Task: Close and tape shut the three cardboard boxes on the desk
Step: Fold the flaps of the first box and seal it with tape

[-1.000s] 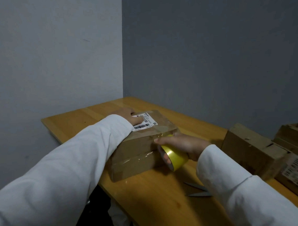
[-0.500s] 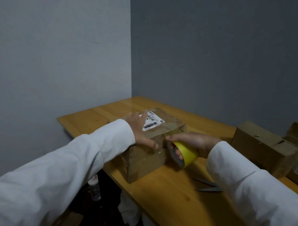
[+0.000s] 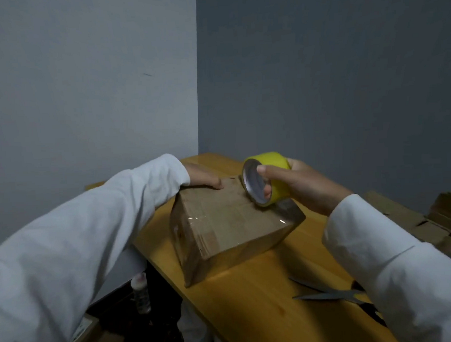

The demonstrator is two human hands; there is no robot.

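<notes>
A closed cardboard box (image 3: pixel 229 222) stands tipped on the wooden desk (image 3: pixel 263 298), with clear tape shining across its near faces. My left hand (image 3: pixel 202 178) rests on the box's far upper edge, fingers mostly hidden behind it. My right hand (image 3: pixel 294 182) grips a yellow tape roll (image 3: pixel 267 178), fingers through its core, held at the box's upper right edge. Two more cardboard boxes lie at the right: one (image 3: pixel 402 220) partly behind my right sleeve, another (image 3: pixel 450 202) at the frame edge.
Scissors (image 3: pixel 328 293) lie open on the desk near my right sleeve. A small bottle (image 3: pixel 140 293) stands on the floor beneath the desk's left edge. Grey walls meet in a corner behind the desk.
The box has been turned over onto another face, so its label is out of sight. My right hand lifted the tape roll from the box's side up to its top edge.
</notes>
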